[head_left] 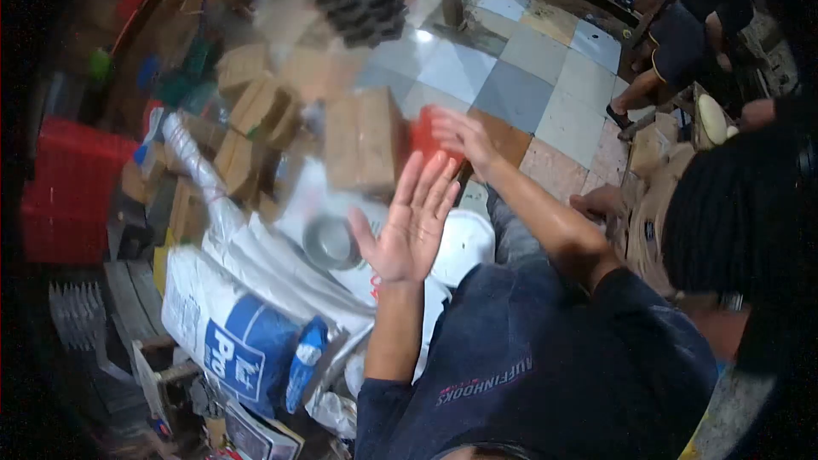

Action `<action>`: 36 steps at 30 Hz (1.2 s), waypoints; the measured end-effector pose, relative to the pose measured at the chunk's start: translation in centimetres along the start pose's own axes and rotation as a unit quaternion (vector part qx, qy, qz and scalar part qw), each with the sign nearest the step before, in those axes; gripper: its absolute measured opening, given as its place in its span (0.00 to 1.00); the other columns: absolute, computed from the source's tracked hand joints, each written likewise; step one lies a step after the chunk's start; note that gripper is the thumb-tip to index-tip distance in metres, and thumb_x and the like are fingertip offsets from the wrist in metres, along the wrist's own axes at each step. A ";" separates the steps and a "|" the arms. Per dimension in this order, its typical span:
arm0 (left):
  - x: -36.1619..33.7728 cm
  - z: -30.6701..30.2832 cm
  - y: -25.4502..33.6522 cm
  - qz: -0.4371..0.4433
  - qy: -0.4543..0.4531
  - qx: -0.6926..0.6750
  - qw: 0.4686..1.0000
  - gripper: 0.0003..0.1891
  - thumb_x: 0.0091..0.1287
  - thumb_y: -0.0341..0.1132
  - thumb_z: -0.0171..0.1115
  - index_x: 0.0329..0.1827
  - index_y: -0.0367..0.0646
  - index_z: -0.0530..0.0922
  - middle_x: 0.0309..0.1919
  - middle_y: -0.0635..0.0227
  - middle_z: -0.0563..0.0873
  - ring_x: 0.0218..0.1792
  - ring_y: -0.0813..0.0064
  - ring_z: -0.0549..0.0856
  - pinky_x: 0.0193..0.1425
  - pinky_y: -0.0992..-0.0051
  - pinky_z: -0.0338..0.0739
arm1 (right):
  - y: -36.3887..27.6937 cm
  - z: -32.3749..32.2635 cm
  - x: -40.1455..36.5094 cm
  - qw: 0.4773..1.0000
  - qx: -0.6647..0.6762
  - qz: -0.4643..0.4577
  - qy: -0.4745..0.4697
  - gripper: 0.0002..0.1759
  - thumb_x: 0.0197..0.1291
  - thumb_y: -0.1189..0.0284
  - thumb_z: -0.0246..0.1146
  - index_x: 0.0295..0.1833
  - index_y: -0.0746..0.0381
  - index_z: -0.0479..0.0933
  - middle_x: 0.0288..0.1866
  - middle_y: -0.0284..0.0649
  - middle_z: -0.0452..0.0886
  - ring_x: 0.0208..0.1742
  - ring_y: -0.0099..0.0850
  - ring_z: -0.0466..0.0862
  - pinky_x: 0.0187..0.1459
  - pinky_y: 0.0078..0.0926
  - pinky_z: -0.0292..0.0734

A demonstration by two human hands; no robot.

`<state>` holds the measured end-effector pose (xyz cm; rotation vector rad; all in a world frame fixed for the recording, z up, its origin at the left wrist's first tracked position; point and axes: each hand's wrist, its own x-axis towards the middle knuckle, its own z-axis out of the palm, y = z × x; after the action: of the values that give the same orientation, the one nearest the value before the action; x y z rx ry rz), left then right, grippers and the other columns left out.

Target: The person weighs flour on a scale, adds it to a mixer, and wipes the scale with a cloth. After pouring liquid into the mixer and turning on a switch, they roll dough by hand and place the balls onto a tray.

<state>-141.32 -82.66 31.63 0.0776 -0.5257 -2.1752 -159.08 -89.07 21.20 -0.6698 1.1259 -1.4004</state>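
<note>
The left hand [409,234] was released, its palm bare and fingers extended. The right hand [469,143] was unclenched too, with a red item [420,132] at its nine o'clock; contact was unclear. From the left palm, a cardboard box [362,140] stood at eleven o'clock, a grey bowl [328,243] at nine, and a printed sack [234,332] at eight. Gripping anything would, I judged, have called for curling the fingers.
</note>
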 end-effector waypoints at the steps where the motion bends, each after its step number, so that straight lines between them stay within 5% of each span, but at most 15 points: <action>1: 2.5 -0.2 -1.0 -0.006 -0.001 0.060 0.998 0.52 0.60 0.74 0.35 0.74 0.35 0.46 0.72 0.45 0.53 0.73 0.55 0.53 0.76 0.59 0.42 | 0.7 -1.9 2.4 0.997 0.069 0.017 -0.016 0.25 0.65 0.64 0.51 0.66 0.63 0.66 0.62 0.46 0.73 0.60 0.37 0.75 0.61 0.36 0.69; 4: 11.2 -1.5 -4.9 -0.047 -0.021 0.208 0.977 0.49 0.62 0.72 0.33 0.74 0.37 0.48 0.73 0.52 0.54 0.73 0.61 0.56 0.76 0.64 0.42 | -0.5 -6.4 8.1 0.973 0.208 0.074 -0.065 0.28 0.68 0.60 0.45 0.67 0.66 0.62 0.64 0.49 0.71 0.61 0.42 0.74 0.62 0.39 0.69; 7: 21.5 -4.0 -9.2 -0.079 -0.041 0.512 0.855 0.42 0.67 0.62 0.40 0.74 0.37 0.49 0.73 0.52 0.53 0.75 0.60 0.51 0.75 0.65 0.40 | -1.9 -10.1 13.3 0.934 0.323 0.128 -0.083 0.35 0.69 0.49 0.41 0.69 0.65 0.59 0.66 0.51 0.69 0.63 0.45 0.73 0.62 0.42 0.69; 9: 27.6 -6.8 -12.2 -0.054 -0.073 0.698 0.710 0.38 0.69 0.55 0.44 0.73 0.35 0.51 0.73 0.49 0.52 0.75 0.53 0.47 0.75 0.61 0.39 | -2.2 -13.7 15.8 0.886 0.410 0.104 -0.192 0.38 0.68 0.46 0.40 0.71 0.64 0.56 0.70 0.47 0.64 0.69 0.43 0.67 0.67 0.41 0.62; 10: 30.0 -7.8 -12.9 -0.049 -0.120 0.792 0.597 0.38 0.68 0.55 0.46 0.73 0.36 0.53 0.73 0.48 0.52 0.75 0.48 0.45 0.75 0.56 0.36 | -2.5 -14.7 16.6 0.876 0.437 0.112 -0.170 0.38 0.68 0.46 0.40 0.71 0.64 0.56 0.70 0.47 0.64 0.69 0.42 0.66 0.68 0.41 0.61; 12: 33.8 -8.8 -14.2 -0.032 -0.173 0.853 0.490 0.38 0.66 0.57 0.46 0.73 0.39 0.54 0.73 0.48 0.52 0.74 0.44 0.44 0.73 0.49 0.34 | -3.9 -16.3 17.9 0.858 0.481 0.120 -0.131 0.38 0.68 0.46 0.40 0.71 0.64 0.56 0.71 0.46 0.63 0.70 0.41 0.65 0.68 0.41 0.59; 15: 38.3 -9.6 -16.2 -0.026 -0.186 0.857 0.480 0.38 0.65 0.59 0.46 0.73 0.43 0.56 0.73 0.49 0.52 0.74 0.42 0.43 0.72 0.43 0.31 | -5.9 -19.0 19.5 0.845 0.517 0.101 -0.087 0.38 0.68 0.45 0.39 0.72 0.64 0.55 0.72 0.45 0.62 0.71 0.40 0.63 0.70 0.40 0.56; 18: 41.9 -11.0 -18.1 -0.040 -0.190 0.815 0.546 0.38 0.65 0.61 0.46 0.72 0.45 0.58 0.73 0.51 0.54 0.74 0.42 0.43 0.70 0.40 0.29 | -8.0 -22.2 20.3 0.841 0.533 0.075 -0.049 0.39 0.68 0.45 0.39 0.72 0.63 0.55 0.72 0.44 0.60 0.72 0.39 0.61 0.71 0.39 0.53; 24: 48.5 -13.3 -21.4 -0.016 -0.198 0.806 0.557 0.33 0.64 0.52 0.51 0.71 0.49 0.60 0.71 0.50 0.57 0.73 0.41 0.44 0.66 0.33 0.30 | -13.2 -25.8 20.4 0.884 0.466 0.026 0.020 0.42 0.67 0.44 0.39 0.74 0.66 0.49 0.75 0.42 0.55 0.74 0.35 0.57 0.73 0.35 0.47; 28: 51.8 -15.4 -23.6 -0.016 -0.111 0.732 0.672 0.33 0.69 0.52 0.46 0.71 0.41 0.57 0.69 0.49 0.62 0.72 0.44 0.52 0.71 0.43 0.40 | -15.6 -26.8 19.7 0.969 0.230 -0.089 0.032 0.39 0.68 0.51 0.40 0.74 0.68 0.46 0.77 0.43 0.47 0.76 0.33 0.51 0.74 0.32 0.41; 30: 53.4 -13.5 -23.9 -0.218 0.102 0.488 0.839 0.37 0.70 0.59 0.37 0.72 0.37 0.54 0.68 0.49 0.63 0.69 0.47 0.61 0.71 0.53 0.52 | -18.5 -26.8 19.3 0.983 0.156 -0.094 -0.028 0.39 0.67 0.55 0.45 0.75 0.66 0.43 0.78 0.44 0.45 0.78 0.33 0.43 0.74 0.34 0.33; 32: 54.4 -10.6 -23.5 -0.294 0.124 0.348 0.881 0.43 0.67 0.66 0.40 0.72 0.37 0.51 0.69 0.48 0.61 0.70 0.57 0.62 0.71 0.60 0.55 | -22.0 -25.1 19.6 0.987 -0.024 -0.157 -0.026 0.38 0.68 0.58 0.47 0.76 0.63 0.41 0.78 0.44 0.43 0.78 0.38 0.42 0.74 0.37 0.34; 34: 54.1 -8.2 -23.2 -0.344 0.093 0.133 0.925 0.46 0.65 0.70 0.37 0.73 0.38 0.49 0.70 0.49 0.60 0.70 0.58 0.62 0.71 0.58 0.56 | -24.6 -23.2 20.5 0.925 -0.271 -0.267 0.011 0.38 0.68 0.59 0.47 0.76 0.61 0.39 0.78 0.46 0.42 0.77 0.46 0.44 0.73 0.39 0.36; 35: 54.4 -7.8 -23.5 -0.350 0.097 0.128 0.923 0.46 0.65 0.70 0.37 0.73 0.38 0.49 0.70 0.49 0.60 0.70 0.58 0.62 0.71 0.58 0.56 | -23.8 -23.8 21.6 0.838 -0.447 -0.309 0.042 0.37 0.69 0.58 0.46 0.76 0.62 0.41 0.79 0.47 0.37 0.77 0.49 0.40 0.72 0.42 0.37; 36: 55.2 -7.0 -24.0 -0.346 -0.032 0.031 0.937 0.46 0.64 0.71 0.35 0.73 0.40 0.50 0.70 0.51 0.60 0.70 0.58 0.61 0.70 0.58 0.57 | -27.0 -22.6 21.6 0.745 -0.545 -0.367 0.117 0.30 0.70 0.59 0.45 0.71 0.64 0.56 0.68 0.52 0.64 0.66 0.49 0.65 0.65 0.45 0.56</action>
<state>-191.70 -115.17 22.88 0.2608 -0.6758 -2.8543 -194.17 -107.53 32.60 -1.9908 2.0336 -1.3455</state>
